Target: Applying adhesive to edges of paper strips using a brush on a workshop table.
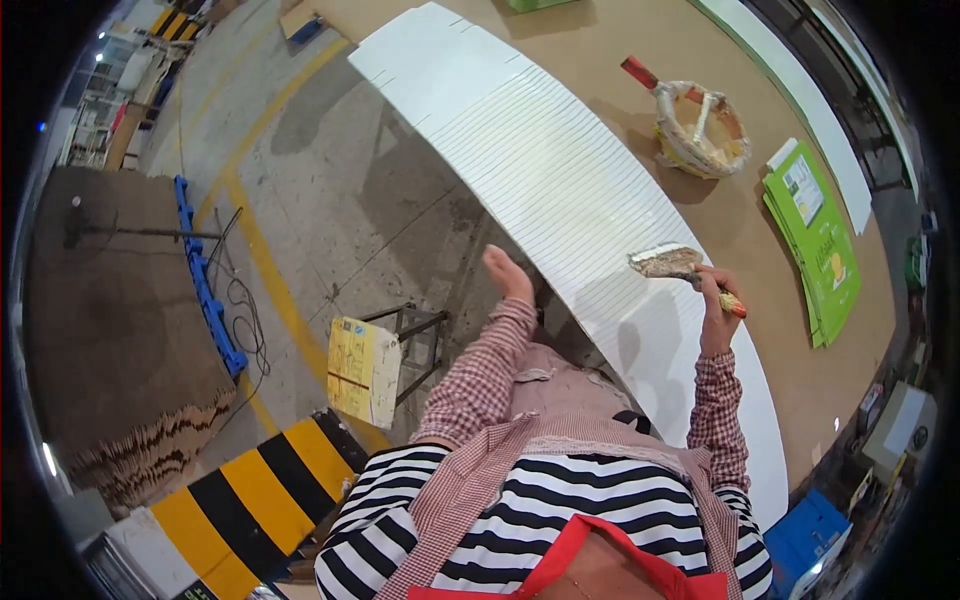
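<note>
My right hand (715, 315) is closed round the handle of a wide paintbrush (668, 262). Its bristles, coated with something whitish, lie over a long fanned row of white sheets (560, 140) whose edges overlap in narrow steps. My left hand (510, 275) is held low beside the near left edge of the row, with no object visible in it; its fingers are too foreshortened to read. Beyond the brush, a bucket (703, 130) crusted with pale paste stands on the brown tabletop (780, 260), with a whitish stick inside and a red handle at its rim.
Green printed packages (815, 245) lie stacked at the table's right. To my left stand a stool (365, 370) with a yellowish box-like top and a black-and-yellow striped barrier (250, 505). Farther left, a tall stack of brown cardboard (120, 310) sits near a blue pallet edge (205, 280).
</note>
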